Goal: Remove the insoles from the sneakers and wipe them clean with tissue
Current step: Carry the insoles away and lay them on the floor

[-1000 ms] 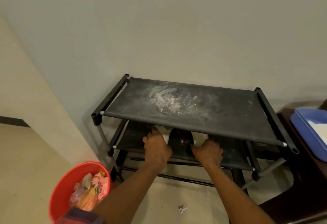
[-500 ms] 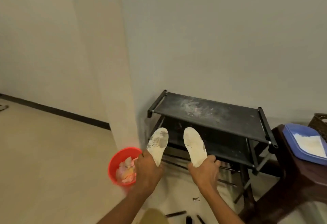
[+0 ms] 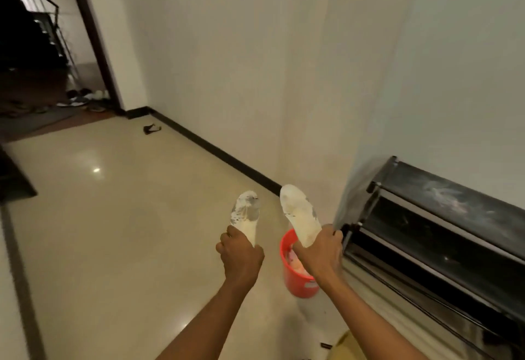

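Observation:
I hold two white insoles up in front of me, above the floor. My left hand (image 3: 241,257) grips the heel end of the left insole (image 3: 246,214), which shows grey smudges near its toe. My right hand (image 3: 319,253) grips the heel end of the right insole (image 3: 299,214), which has brownish dirt marks. Both insoles point up and away from me. No sneakers and no tissue are in view.
A black shoe rack (image 3: 443,234) stands against the wall at the right. An orange bucket (image 3: 298,280) with scraps sits on the floor beside it, under my right hand. Shiny beige floor (image 3: 113,231) spreads left toward a dark doorway (image 3: 42,61) with several shoes.
A second ago both hands reached into the rack's lower shelf. They pulled out the two insoles, and my view has swung left, away from the rack toward the open floor.

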